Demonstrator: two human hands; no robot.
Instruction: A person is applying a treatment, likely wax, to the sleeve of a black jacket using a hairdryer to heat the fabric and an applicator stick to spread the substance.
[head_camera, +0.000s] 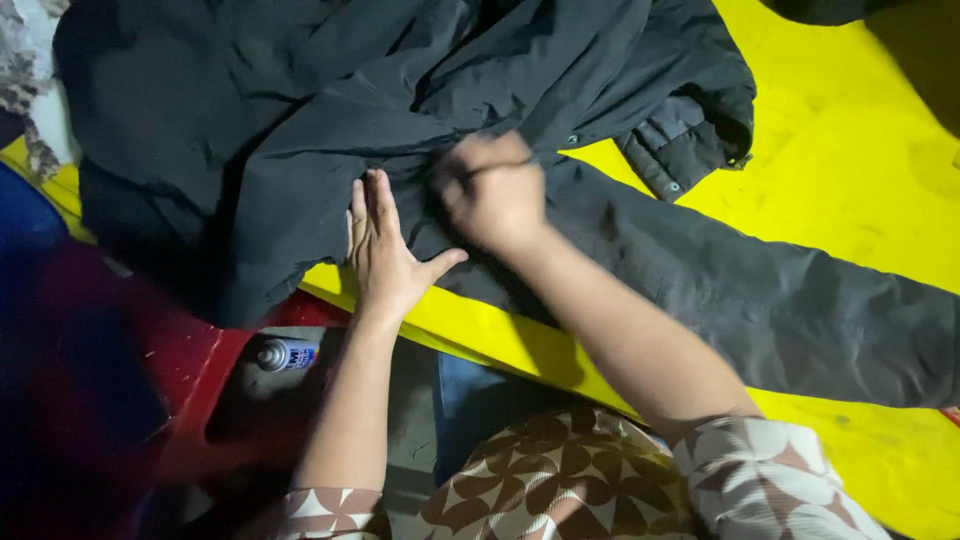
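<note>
**2 Bare Hands on a Black Jacket Spread Over a Yellow Table**

Nearest the camera: patterned brown-and-cream sleeves (770, 470) at the bottom edge, with a strip of blue cloth (470, 395) just beyond, below the table's edge. To the left of these, down on the floor: a small spray can (285, 354) lying on its side, beside a red plastic piece (190, 370), blurred and only partly lit.

Further out: the near edge of the yellow table (480, 335), running diagonally from left to lower right. Laid flat at that edge: the left hand (385, 250), palm down, 4 fingers pressed together and pointing away, thumb spread out to the right, pinning the black jacket (280, 130) against the tabletop. Gripping nothing, only pressing.

Just beside it, to the right and slightly further: the right hand (492, 190), motion-blurred, curled down onto the same cloth near the jacket's front. Fingers bent inward, apparently bunching fabric, though too smeared to tell for certain.

Stretching right from there: 1 long jacket sleeve (780, 300), lying across the yellow surface toward the right edge.

Furthest: the jacket's bulk heaped and creased over the upper left, its collar with snap buttons (690, 140) folded open at upper right, bare yellow table beyond.
</note>
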